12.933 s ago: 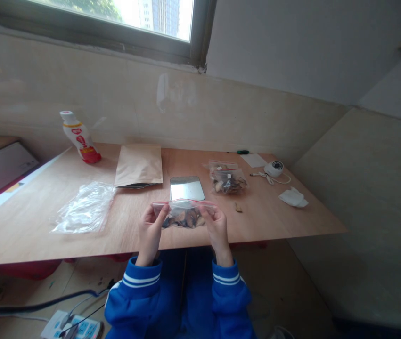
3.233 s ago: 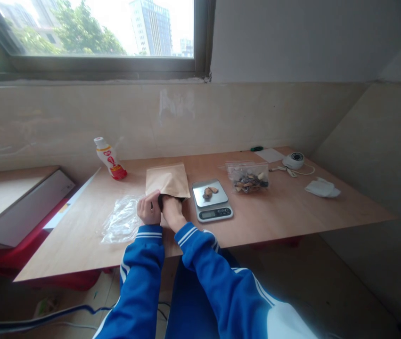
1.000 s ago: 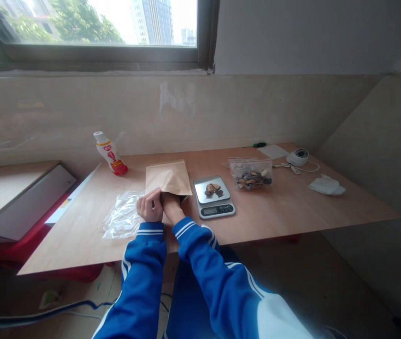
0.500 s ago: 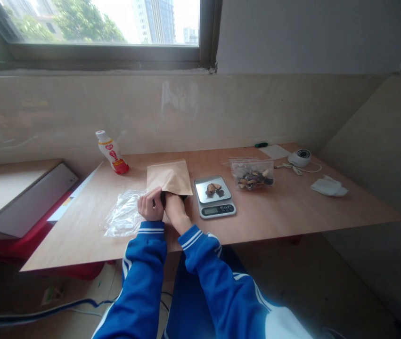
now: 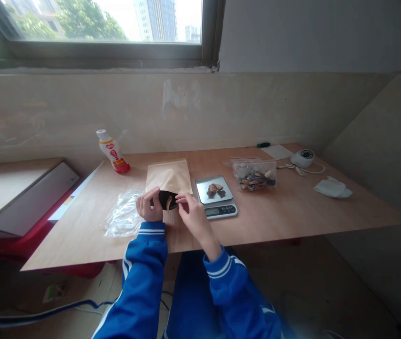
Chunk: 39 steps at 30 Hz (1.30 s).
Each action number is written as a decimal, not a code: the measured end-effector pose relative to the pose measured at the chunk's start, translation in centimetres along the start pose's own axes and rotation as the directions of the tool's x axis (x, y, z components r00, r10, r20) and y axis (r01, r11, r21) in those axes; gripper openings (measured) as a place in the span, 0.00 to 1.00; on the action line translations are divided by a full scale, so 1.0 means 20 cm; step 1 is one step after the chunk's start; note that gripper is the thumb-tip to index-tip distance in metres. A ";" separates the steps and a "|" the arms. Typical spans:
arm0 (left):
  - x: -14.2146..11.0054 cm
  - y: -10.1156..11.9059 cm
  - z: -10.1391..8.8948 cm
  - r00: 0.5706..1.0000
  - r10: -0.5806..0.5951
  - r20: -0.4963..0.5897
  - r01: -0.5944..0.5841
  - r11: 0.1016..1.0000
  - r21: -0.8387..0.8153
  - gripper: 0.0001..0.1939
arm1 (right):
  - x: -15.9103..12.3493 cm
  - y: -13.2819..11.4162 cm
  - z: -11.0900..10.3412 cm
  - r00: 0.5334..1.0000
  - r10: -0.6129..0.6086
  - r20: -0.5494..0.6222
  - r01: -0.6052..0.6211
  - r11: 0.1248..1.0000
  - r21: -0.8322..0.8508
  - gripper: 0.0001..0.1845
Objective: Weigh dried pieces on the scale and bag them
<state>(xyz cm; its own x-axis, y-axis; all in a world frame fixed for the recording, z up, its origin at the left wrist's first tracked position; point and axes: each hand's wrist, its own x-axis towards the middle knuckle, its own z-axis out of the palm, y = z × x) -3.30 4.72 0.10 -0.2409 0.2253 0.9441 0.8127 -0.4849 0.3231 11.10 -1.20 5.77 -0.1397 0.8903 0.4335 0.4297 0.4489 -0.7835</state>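
Observation:
A brown paper pouch point(image 5: 169, 176) lies on the wooden table point(image 5: 274, 216), its dark mouth facing me. My left hand point(image 5: 148, 206) is closed on the left edge of that mouth and holds it open. My right hand point(image 5: 193, 214) is outside the pouch, just right of the mouth, fingers pinched on a small dried piece I cannot make out well. A pale piece point(image 5: 168, 202) shows at the mouth. To the right stands a small digital scale point(image 5: 216, 195) with a few dried pieces point(image 5: 214, 189) on its platform.
A clear zip bag of dried pieces point(image 5: 255, 173) lies right of the scale. Empty clear plastic bags point(image 5: 122, 218) lie to the left. A small drink bottle point(image 5: 112, 151), a white round device with cable point(image 5: 303, 158), a crumpled tissue point(image 5: 331, 187) and a note sheet point(image 5: 278, 151) sit further off.
My right hand has come out of the pouch, where it was half a second ago, and is now pinched beside the mouth. My left hand has stayed on the pouch edge.

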 end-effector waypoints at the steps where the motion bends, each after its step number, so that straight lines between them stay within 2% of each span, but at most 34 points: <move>1: 0.00 0.00 0.00 1.000 0.006 0.018 -0.006 1.000 0.000 0.07 | 0.00 0.01 -0.01 1.000 -0.019 0.016 0.020 1.000 -0.008 0.15; 3: 0.00 0.01 0.01 0.997 0.035 0.062 -0.035 0.999 -0.003 0.07 | 0.01 0.03 0.00 0.998 -0.044 0.050 0.046 0.998 -0.050 0.16; 5: 0.00 0.01 0.02 0.997 0.051 0.063 -0.051 0.999 0.003 0.07 | 0.02 0.05 0.03 0.998 -0.027 0.063 0.032 0.996 -0.087 0.16; 9: 0.00 0.00 0.02 0.998 0.019 0.067 -0.020 1.000 0.017 0.08 | 0.01 0.08 0.08 0.993 -0.059 0.099 0.070 0.992 -0.107 0.16; 14: 0.00 0.01 0.01 0.996 0.040 0.074 -0.039 0.999 -0.009 0.07 | -0.01 0.08 0.06 0.983 -0.086 0.160 0.101 0.990 -0.093 0.16; 21: 0.01 0.02 0.00 0.998 0.039 0.048 -0.038 0.999 -0.013 0.07 | -0.06 0.06 -0.06 0.998 -0.055 -0.012 0.056 0.988 0.144 0.16; 26: 0.01 0.01 0.00 0.998 0.044 0.046 -0.045 0.999 0.014 0.07 | -0.08 0.01 -0.18 0.996 -0.023 -0.090 0.039 0.982 0.184 0.12; 29: 0.01 0.01 0.00 0.998 0.042 0.049 -0.043 0.999 0.008 0.07 | -0.06 0.03 -0.27 0.987 0.012 -0.159 0.020 0.980 0.196 0.11; 34: 0.02 0.01 0.00 0.997 0.055 0.051 -0.055 0.998 0.005 0.07 | 0.12 0.21 -0.42 0.964 0.057 -0.258 -0.060 0.998 -0.005 0.11; 36: 0.02 0.02 0.00 0.997 0.060 0.044 -0.060 0.998 0.001 0.07 | 0.21 0.29 -0.44 0.976 0.067 -0.209 -0.097 0.986 -0.137 0.11; 39: 0.02 0.02 0.00 0.998 0.060 0.034 -0.061 0.998 0.005 0.07 | 0.31 0.35 -0.43 0.992 0.123 -0.040 -0.129 0.935 -0.329 0.11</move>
<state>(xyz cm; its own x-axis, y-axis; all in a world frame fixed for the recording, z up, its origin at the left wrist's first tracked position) -3.12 4.64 0.62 -0.1733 0.2239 0.9591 0.8286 -0.4932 0.2649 20.97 6.74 6.74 -0.0503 0.9350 0.3510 0.7138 0.2794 -0.6422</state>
